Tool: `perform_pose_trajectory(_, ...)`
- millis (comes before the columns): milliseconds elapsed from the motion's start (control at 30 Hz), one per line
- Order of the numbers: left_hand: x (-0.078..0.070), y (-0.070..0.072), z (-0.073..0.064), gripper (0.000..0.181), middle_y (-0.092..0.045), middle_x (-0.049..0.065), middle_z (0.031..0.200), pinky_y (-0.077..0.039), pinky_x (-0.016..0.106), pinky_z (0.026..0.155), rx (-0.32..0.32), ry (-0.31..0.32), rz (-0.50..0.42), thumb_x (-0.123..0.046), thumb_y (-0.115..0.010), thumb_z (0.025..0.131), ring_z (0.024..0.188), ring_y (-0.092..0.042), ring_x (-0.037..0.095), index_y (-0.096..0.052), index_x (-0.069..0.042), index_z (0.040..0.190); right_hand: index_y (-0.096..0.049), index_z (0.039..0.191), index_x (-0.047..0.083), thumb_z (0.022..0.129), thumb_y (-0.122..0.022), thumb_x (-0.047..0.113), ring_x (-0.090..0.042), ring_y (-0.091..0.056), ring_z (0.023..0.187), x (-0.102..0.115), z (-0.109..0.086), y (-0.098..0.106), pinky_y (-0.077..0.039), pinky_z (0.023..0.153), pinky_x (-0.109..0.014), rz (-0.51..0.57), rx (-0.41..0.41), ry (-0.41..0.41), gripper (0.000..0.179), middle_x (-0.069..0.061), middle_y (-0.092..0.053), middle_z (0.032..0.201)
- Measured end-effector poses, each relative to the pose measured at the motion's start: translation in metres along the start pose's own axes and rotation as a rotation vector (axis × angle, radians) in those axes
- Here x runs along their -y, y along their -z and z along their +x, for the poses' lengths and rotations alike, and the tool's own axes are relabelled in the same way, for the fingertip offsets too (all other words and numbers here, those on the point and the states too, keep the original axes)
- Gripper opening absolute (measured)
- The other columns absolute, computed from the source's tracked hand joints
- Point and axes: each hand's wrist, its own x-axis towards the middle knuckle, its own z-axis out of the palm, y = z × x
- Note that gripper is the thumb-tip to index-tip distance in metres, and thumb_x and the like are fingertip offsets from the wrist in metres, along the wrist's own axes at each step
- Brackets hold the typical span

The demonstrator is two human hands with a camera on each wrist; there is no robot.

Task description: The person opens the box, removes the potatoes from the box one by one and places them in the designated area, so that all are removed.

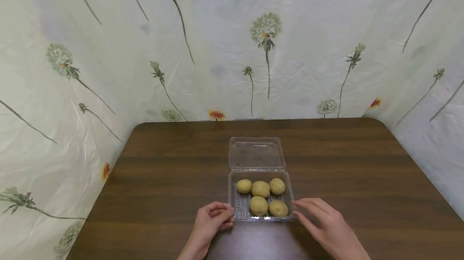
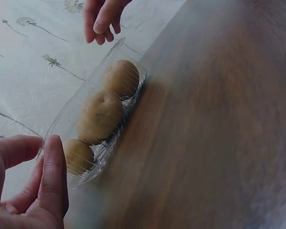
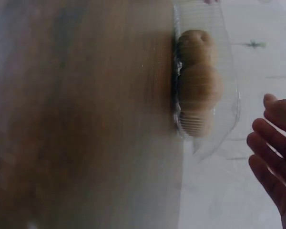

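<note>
Open clear container (image 1: 241, 201) on the table (image 1: 163, 171), five potatoes (image 1: 260, 189) inside.
Its lid (image 1: 256, 154) lies folded back, presumably for easy reach; the left hand (image 1: 208, 225) pinches the near-left rim, likely steadying it. From the head, the right hand (image 1: 329, 221) seems to touch the opposite side; the right wrist view shows a gap, its fingers loosely extended.

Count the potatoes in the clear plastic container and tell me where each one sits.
5. In the far row, nearest the lid: left potato, middle potato, right potato. In the near row: centre potato, near-right potato. None looks hidden in the head view.
</note>
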Motion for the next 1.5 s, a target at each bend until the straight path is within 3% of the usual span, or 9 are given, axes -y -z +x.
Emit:
perform_pose_trajectory(167,-0.002,0.001,0.0,0.022,-0.068,0.009,0.084,-0.059,0.03,0.071,0.006,0.014,-0.001,-0.01,-0.073,0.089,0.074,-0.068,0.017,-0.064,0.006,0.101,-0.072,0.109,0.015,0.098,-0.061,0.036,-0.011,-0.065,0.091,-0.001,0.005,-0.002,-0.048,0.083,-0.012,0.009,0.052,0.009,0.027,0.004,-0.067,0.104)
perform_pose_trajectory(333,-0.002,0.001,0.001,0.022,-0.067,0.009,0.084,-0.059,0.031,0.072,0.015,0.005,-0.005,-0.009,-0.073,0.089,0.074,-0.068,0.018,-0.064,0.007,0.101,-0.073,0.106,0.012,0.1,-0.056,0.037,-0.011,-0.065,0.089,-0.002,0.013,-0.006,-0.049,0.082,-0.012,-0.009,0.098,0.033,0.031,0.004,-0.067,0.103)
perform_pose_trajectory(400,-0.001,0.001,0.001,0.022,-0.067,0.009,0.084,-0.059,0.031,0.072,0.012,0.011,-0.003,-0.01,-0.073,0.089,0.074,-0.068,0.018,-0.064,0.006,0.101,-0.073,0.105,0.01,0.098,-0.061,0.034,-0.012,-0.065,0.088,-0.002,0.016,-0.008,-0.05,0.081,-0.014,-0.024,0.127,0.034,0.027,0.004,-0.067,0.101)
perform_pose_trajectory(533,-0.001,0.001,0.0,0.024,-0.067,0.009,0.085,-0.059,0.031,0.072,0.008,0.023,0.0,-0.011,-0.074,0.088,0.075,-0.068,0.018,-0.064,0.006,0.101,-0.073,0.103,0.011,0.082,-0.08,0.018,-0.011,-0.065,0.088,0.0,0.021,-0.013,-0.052,0.079,-0.017,-0.074,0.208,0.024,0.024,0.006,-0.067,0.1)
perform_pose_trajectory(667,-0.002,0.0,0.0,0.024,-0.067,0.009,0.084,-0.059,0.031,0.072,0.008,0.023,0.004,-0.011,-0.075,0.088,0.075,-0.068,0.018,-0.064,0.006,0.1,-0.074,0.101,0.01,0.071,-0.087,0.01,-0.011,-0.065,0.09,0.003,0.028,-0.015,-0.055,0.077,-0.024,-0.135,0.289,0.0,0.032,0.005,-0.067,0.099)
perform_pose_trajectory(833,-0.002,0.0,0.0,0.024,-0.067,0.009,0.084,-0.059,0.032,0.072,0.001,0.03,0.004,-0.012,-0.076,0.087,0.075,-0.068,0.018,-0.064,0.006,0.099,-0.074,0.1,0.009,0.072,-0.087,0.013,-0.014,-0.065,0.09,0.005,0.036,-0.016,-0.057,0.075,-0.031,-0.181,0.369,-0.042,0.031,0.003,-0.068,0.098)
perform_pose_trajectory(1033,0.0,0.0,0.0,0.024,-0.067,0.009,0.084,-0.059,0.031,0.072,0.0,0.02,0.008,-0.012,-0.076,0.087,0.075,-0.068,0.018,-0.064,0.006,0.099,-0.075,0.097,0.011,0.076,-0.084,0.019,-0.009,-0.063,0.085,0.008,0.045,-0.02,-0.056,0.073,-0.028,-0.157,0.47,-0.073,0.024,0.008,-0.066,0.094)
perform_pose_trajectory(1233,0.002,0.0,0.0,0.023,-0.067,0.009,0.083,-0.059,0.031,0.071,0.005,0.008,-0.008,-0.011,-0.075,0.087,0.074,-0.068,0.018,-0.064,0.006,0.098,-0.07,0.083,0.019,0.08,-0.08,0.016,-0.003,-0.054,0.072,0.01,0.056,-0.021,-0.051,0.062,-0.026,-0.119,0.568,-0.16,0.011,0.015,-0.059,0.08)
perform_pose_trajectory(1500,0.001,0.0,0.0,0.021,-0.067,0.008,0.083,-0.059,0.03,0.071,0.007,0.014,-0.026,-0.008,-0.073,0.089,0.074,-0.067,0.017,-0.063,0.007,0.101,-0.047,0.063,0.026,0.088,-0.072,0.013,0.0,-0.039,0.057,0.012,0.063,-0.027,-0.038,0.052,-0.019,-0.046,0.626,-0.235,0.038,0.017,-0.039,0.064)
